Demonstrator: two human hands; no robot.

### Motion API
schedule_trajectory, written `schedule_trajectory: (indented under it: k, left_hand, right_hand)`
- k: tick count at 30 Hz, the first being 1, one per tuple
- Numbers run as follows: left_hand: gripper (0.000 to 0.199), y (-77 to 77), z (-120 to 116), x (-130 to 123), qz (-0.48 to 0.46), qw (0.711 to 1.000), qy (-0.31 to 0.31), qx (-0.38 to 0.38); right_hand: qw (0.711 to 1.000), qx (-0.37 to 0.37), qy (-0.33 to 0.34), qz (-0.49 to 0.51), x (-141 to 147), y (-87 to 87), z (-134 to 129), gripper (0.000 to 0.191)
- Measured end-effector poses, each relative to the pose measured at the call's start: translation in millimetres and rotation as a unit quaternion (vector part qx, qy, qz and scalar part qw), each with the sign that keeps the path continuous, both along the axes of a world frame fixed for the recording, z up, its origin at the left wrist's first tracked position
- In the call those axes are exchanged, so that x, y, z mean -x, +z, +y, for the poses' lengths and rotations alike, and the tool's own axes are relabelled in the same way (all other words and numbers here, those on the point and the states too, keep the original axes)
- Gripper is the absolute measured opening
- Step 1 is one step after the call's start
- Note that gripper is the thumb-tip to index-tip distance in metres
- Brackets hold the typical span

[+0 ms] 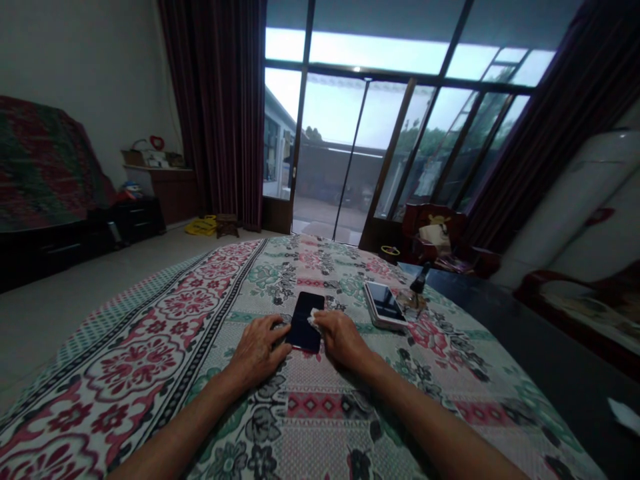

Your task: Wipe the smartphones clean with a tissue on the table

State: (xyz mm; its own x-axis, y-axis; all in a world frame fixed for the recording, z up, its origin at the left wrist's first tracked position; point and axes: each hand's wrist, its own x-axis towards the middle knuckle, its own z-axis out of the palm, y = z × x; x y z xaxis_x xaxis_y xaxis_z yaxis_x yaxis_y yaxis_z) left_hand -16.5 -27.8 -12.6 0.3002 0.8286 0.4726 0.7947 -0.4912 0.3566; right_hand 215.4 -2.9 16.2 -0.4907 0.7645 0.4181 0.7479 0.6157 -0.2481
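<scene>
The dark phone [305, 322] was steadied by the left hand [259, 350], fingers laid flat; a white cloth [314, 318] was pinched in the right hand [341, 339] on the screen.

- Two bare hands on the worktop: the left hand [259, 350] and the right hand [341, 338], one at each side of a phone.
- Two phones: one dark rectangular phone with a black screen [306, 321] between the hands, and one silver-edged phone with a glossy screen [385, 305] lying just to its right.
- One small white crumpled wipe [315, 317], under the right hand's fingertips on the dark phone.
- One small clear glass dish with a dark object in it [416, 296], just beside the silver-edged phone.
- One floral patterned cloth in red, green and white [200, 347], covering the worktop.
- One white scrap of paper [625, 415], at the far right edge.
</scene>
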Motion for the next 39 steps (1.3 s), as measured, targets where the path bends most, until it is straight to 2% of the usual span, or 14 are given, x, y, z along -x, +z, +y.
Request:
schedule_trajectory:
  k: [4,7,10,16,19,22,28,31,35,39]
  left_hand:
    - [0.034,1.1,-0.3,-0.1,0.014,1.0,0.004,0.001]
    - [0.034,3.1,-1.1,0.0,0.021,1.0,0.002,0.01]
    - [0.034,4.5,-1.0,0.7,0.016,1.0,-0.001,0.015]
    - [0.032,3.1,3.2,2.0,-0.005,1.0,0.001,0.022]
    - [0.029,3.0,4.9,1.9,-0.012,0.999,0.008,0.03]
    - [0.027,4.1,5.2,1.9,-0.009,0.999,0.007,0.036]
    - [0.028,5.1,4.8,2.1,0.007,0.999,0.005,0.035]
    - [0.028,3.7,5.2,2.1,0.005,1.0,0.006,0.029]
    - [0.027,2.2,6.4,1.4,-0.012,1.0,0.008,0.02]
    - [0.026,2.8,7.8,0.1,-0.036,0.999,0.012,0.038]
  right_hand:
    - [0.99,0.043,-0.115,-0.073,10.6,18.3,48.3,0.025]
    - [0.985,0.044,-0.143,-0.088,16.9,22.8,62.4,0.025]
    - [0.989,0.034,-0.116,-0.079,17.2,18.9,51.3,0.026]
    - [0.995,0.004,0.069,-0.068,14.9,7.1,-15.4,0.026]
    - [0.992,0.004,0.116,-0.055,16.8,5.2,-30.4,0.023]
    - [0.995,0.002,0.092,-0.049,17.9,8.6,-14.4,0.026]
    - [0.99,0.045,-0.037,-0.128,23.4,27.6,52.2,0.027]
    - [0.985,0.048,-0.081,-0.145,29.9,32.3,69.9,0.027]
    - [0.986,0.04,-0.058,-0.15,36.1,29.1,65.7,0.028]
    - [0.991,0.018,0.026,-0.129,35.3,22.1,30.7,0.027]
